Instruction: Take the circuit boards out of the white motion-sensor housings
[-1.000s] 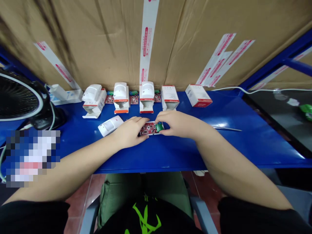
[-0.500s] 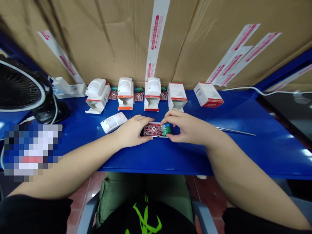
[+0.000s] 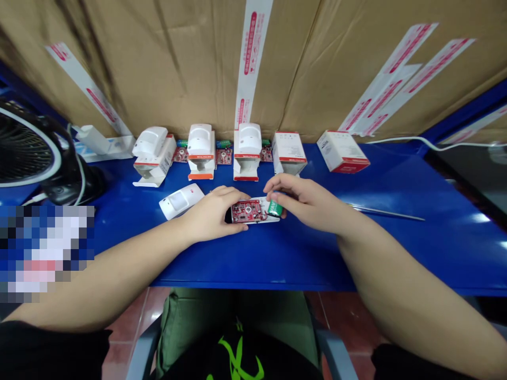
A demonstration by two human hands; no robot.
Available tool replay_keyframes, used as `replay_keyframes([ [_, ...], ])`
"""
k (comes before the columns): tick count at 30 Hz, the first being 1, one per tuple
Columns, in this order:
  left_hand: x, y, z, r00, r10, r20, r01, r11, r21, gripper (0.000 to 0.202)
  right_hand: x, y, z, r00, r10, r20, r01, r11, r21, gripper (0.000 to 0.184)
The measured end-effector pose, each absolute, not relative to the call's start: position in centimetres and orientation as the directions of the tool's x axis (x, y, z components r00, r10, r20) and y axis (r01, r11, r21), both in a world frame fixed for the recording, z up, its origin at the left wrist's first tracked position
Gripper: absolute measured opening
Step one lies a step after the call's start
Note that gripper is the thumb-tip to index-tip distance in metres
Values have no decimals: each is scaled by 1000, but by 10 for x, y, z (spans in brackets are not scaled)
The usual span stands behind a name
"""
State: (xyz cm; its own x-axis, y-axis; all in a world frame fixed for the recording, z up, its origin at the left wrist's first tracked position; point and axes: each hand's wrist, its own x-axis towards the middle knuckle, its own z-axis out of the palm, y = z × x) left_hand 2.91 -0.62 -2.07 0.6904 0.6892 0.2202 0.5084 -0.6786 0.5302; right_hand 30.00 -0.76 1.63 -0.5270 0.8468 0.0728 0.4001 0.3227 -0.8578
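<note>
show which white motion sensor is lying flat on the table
The white motion sensor beside the left hand lies flat on the blue table; the other three stand propped up in the row behind.

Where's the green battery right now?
In the head view, the green battery lies on the white casing, right of the red circuit board, beside the right hand.

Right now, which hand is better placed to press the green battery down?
Probably the right hand: it sits directly at the green battery with its fingers over it. The left hand is farther off, gripping the other end of the red circuit board.
</note>
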Motion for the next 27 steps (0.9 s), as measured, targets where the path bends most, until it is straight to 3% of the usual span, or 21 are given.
replay_keyframes([
  [7,29,-7,-20,680,703,207,523,-663,536,60,293,-5,10,-416,909,-33,113,15,-994,29],
  [12,30,-6,-22,677,700,228,496,-663,561,51,285,-3,3,-393,919,-16,4,-15,-1000,38],
  [16,32,-4,-25,654,721,227,484,-630,607,35,283,-1,-2,-381,925,-15,18,-9,-1000,43],
  [27,38,-7,-28,629,723,287,467,-646,603,32,273,-9,-4,-399,916,-47,134,8,-991,49],
])
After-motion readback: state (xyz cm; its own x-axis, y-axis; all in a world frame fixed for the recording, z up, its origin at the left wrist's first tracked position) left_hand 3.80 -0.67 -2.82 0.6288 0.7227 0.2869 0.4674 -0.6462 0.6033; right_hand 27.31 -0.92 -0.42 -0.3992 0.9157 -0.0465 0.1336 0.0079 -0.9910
